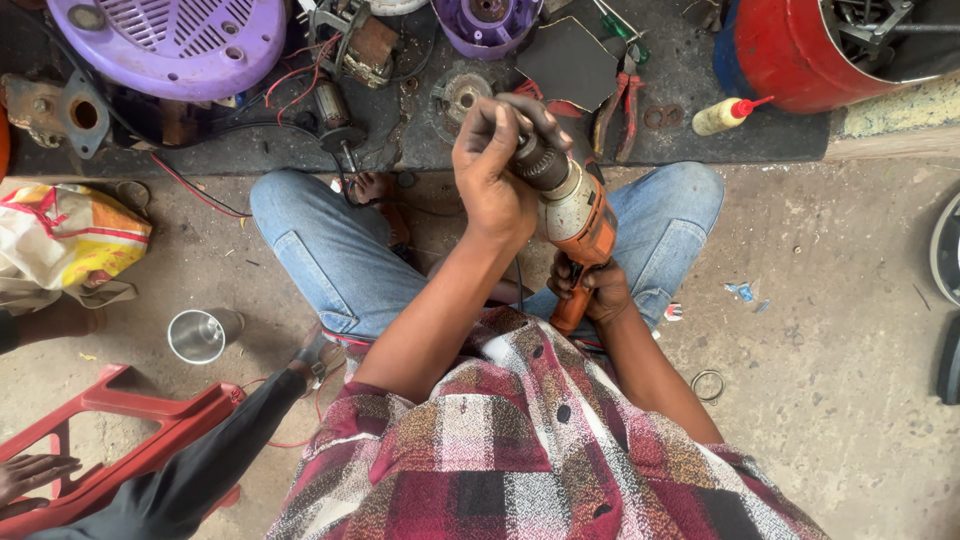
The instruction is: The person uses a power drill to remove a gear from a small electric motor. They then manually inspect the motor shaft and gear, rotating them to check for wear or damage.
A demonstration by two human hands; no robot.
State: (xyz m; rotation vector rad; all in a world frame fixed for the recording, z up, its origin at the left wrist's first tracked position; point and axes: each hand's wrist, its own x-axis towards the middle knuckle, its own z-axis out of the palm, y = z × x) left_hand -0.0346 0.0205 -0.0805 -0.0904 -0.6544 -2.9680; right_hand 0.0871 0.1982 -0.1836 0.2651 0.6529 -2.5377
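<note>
Orange electric drill [580,225] sits above the seated person's lap, between the denim-clad knees, nose pointing away. Left hand [495,165] is clamped around the chuck [541,163]; right hand [592,288] is closed on the handle. Turning the chuck well calls for a steady handle and a finger kept off the trigger. Pliers [615,115], a squeeze bottle [728,114], a purple fan housing [170,42] and motor parts crowd the mat ahead. A steel cup [198,335] stands near the left knee.

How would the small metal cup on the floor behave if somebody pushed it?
The metal cup stands upright on rough concrete floor, so it would probably scrape, not slide. It looks thin-walled and empty, so likely light. Tipped over, its round body might roll.
</note>
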